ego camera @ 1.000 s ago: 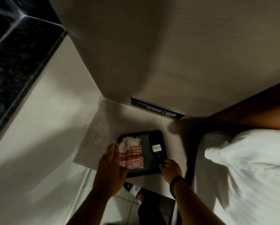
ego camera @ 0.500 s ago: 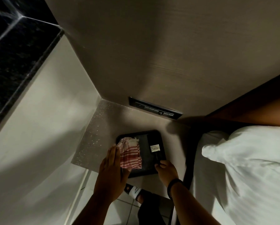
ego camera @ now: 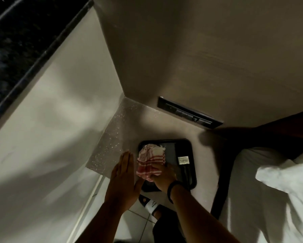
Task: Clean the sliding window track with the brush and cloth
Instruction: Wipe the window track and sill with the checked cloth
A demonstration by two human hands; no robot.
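You are barely starting: judging from how things lie, you are only collecting the tools, and none of the brushing or wiping of the track looks begun. Nearest you, your left hand (ego camera: 123,174) is hovering flat and open, fingers straight and together, just beside the left edge of the black tray (ego camera: 192,179) and holding nothing. Your right hand (ego camera: 162,176), with a dark band at its wrist, is closing its fingers on the near end of the cloth (ego camera: 150,162) over the tray. The cloth is showing as a crumpled, bunched bundle in red and white stripes, lying in the tray's left half. Just to its right, the brush (ego camera: 183,163) is lying untouched on the tray, its pale, flat head pointing away from you and its dark handle running back towards you. The tray is sitting on the speckled worktop (ego camera: 112,137). Farther off, up to the left, a dark ledge (ego camera: 15,50) is running along the wall; I cannot tell whether the window track is there.
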